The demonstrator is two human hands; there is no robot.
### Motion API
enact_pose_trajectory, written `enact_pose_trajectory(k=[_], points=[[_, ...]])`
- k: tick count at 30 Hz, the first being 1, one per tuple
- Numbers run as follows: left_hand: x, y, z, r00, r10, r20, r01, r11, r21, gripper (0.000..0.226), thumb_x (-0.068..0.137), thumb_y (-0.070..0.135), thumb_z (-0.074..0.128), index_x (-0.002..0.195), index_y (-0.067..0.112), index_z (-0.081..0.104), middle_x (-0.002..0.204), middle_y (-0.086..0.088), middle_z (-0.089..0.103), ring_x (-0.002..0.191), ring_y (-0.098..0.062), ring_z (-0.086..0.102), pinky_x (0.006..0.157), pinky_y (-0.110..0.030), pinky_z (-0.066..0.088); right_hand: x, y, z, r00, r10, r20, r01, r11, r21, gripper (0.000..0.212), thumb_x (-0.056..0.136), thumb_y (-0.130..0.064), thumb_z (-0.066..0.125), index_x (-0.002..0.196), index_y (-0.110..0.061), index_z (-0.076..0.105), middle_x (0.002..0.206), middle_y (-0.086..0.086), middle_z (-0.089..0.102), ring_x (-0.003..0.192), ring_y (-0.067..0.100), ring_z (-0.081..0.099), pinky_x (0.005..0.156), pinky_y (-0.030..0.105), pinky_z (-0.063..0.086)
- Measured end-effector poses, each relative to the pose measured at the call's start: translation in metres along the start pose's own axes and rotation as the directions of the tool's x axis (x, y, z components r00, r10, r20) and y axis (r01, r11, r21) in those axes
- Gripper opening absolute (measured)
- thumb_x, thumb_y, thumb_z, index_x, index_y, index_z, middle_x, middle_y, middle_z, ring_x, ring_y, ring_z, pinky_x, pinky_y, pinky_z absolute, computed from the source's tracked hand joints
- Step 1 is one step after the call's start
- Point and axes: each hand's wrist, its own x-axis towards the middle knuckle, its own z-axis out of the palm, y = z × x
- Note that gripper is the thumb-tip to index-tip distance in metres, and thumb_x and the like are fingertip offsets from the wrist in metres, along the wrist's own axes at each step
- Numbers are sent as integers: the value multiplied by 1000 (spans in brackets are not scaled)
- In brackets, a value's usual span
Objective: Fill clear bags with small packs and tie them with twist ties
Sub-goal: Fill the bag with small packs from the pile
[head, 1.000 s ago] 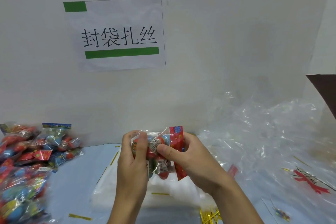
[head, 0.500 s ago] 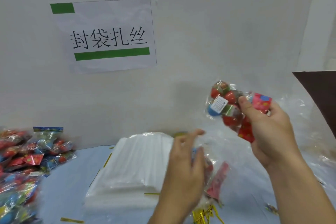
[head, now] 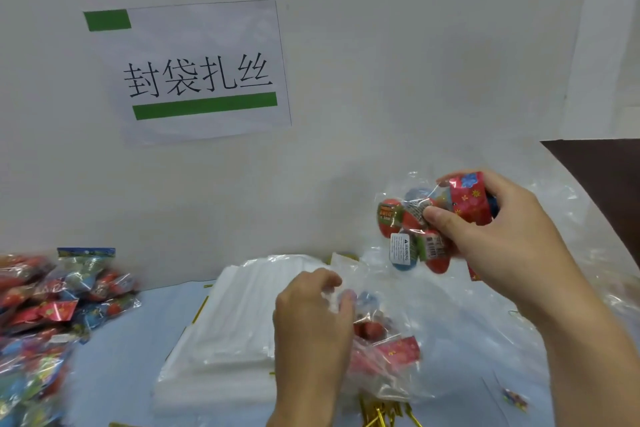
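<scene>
— What's in your right hand?

— I grip a small pack of red and blue balls, thumb on its front, fingers curled over its red flowered header. A white sticker on it reads "WARNING"; the smaller print is too fine to read.

— And the left hand?

— Below and left of that pack, it pinches the mouth of a clear bag with another pack inside.

— Anything else to read?

— The wall sign, up and left of both hands, says 封袋扎丝. Gold twist ties lie just under my left wrist.
</scene>
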Motion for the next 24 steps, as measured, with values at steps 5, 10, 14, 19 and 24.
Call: enact_pose_trajectory(k=[5, 10, 14, 19, 24], points=[[3, -4, -3, 969, 106, 225, -122, 991, 56, 38, 96, 14, 61, 119, 43, 64, 114, 20, 38, 87, 2, 55, 73, 3, 39, -6, -19, 2, 985, -124, 116, 121, 992, 31, 22, 82, -25, 80, 94, -37, 65, 81, -30, 67, 69, -7, 66, 45, 6, 43], [8, -10, -6, 962, 148, 231, -155, 988, 10, 39, 101, 14, 46, 135, 30, 53, 116, 11, 42, 97, 8, 48, 78, -6, 41, -16, -40, -9, 923, -90, 374, 91, 996, 16, 33, 73, -34, 80, 100, -48, 68, 83, -18, 75, 68, 7, 72, 55, 36, 61], [10, -13, -10, 963, 59, 264, -66, 998, 20, 44, 101, 33, 43, 145, 25, 42, 133, 12, 40, 109, -7, 52, 92, -22, 42, -20, -46, -14, 841, 74, 536, 53, 974, -218, 35, 71, -40, 80, 100, -53, 65, 82, -17, 75, 69, 9, 74, 74, 57, 61], [7, -10, -17, 936, 214, 280, -224, 975, 6, 35, 93, 24, 56, 118, 45, 41, 117, 24, 35, 111, 0, 41, 81, -10, 38, -19, -38, -12, 824, 241, 512, -26, 920, -391, 27, 76, -40, 84, 93, -50, 65, 81, -8, 75, 74, 24, 75, 71, 57, 61], [12, -10, -20, 888, 275, 369, -299, 954, 8, 44, 92, -5, 51, 79, 35, 64, 94, 19, 46, 100, 7, 42, 79, -5, 35, -13, -23, -10, 896, 235, 375, -62, 906, -420, 19, 80, -33, 82, 88, -41, 67, 78, -4, 74, 67, 23, 73, 60, 47, 62]])
